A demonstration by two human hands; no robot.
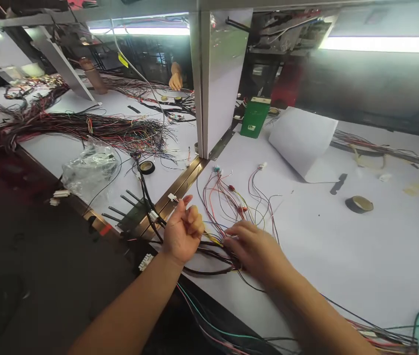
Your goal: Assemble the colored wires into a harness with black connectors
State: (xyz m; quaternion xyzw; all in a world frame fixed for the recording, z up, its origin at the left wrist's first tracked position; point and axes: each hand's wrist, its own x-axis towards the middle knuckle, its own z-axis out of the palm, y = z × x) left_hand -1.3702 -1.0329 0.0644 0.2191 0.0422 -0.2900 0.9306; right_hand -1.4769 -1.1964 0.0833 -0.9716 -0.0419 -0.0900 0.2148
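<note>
My left hand (184, 230) is turned palm up, fingers curled in and thumb pressed against them. A small white connector (173, 197) sticks out by its thumb, its short wires running into the grip. My right hand (252, 246), slightly blurred, bends over the wire harness (209, 254), thumb and fingertips closing on thin wires. Black-sleeved branches of the harness pass beneath both hands. Loose wires fan out beyond them, ending in a teal connector (217, 169), red connectors (242, 209) and a white connector (262, 166).
A metal bracket with prongs (131, 212) sits left of my hands, near a tape roll (146, 167) and plastic bag (91, 167). A large wire bundle (94, 129) lies behind. Rightward are another tape roll (359, 203) and a green card (256, 118). Another person's hand (176, 80) shows beyond.
</note>
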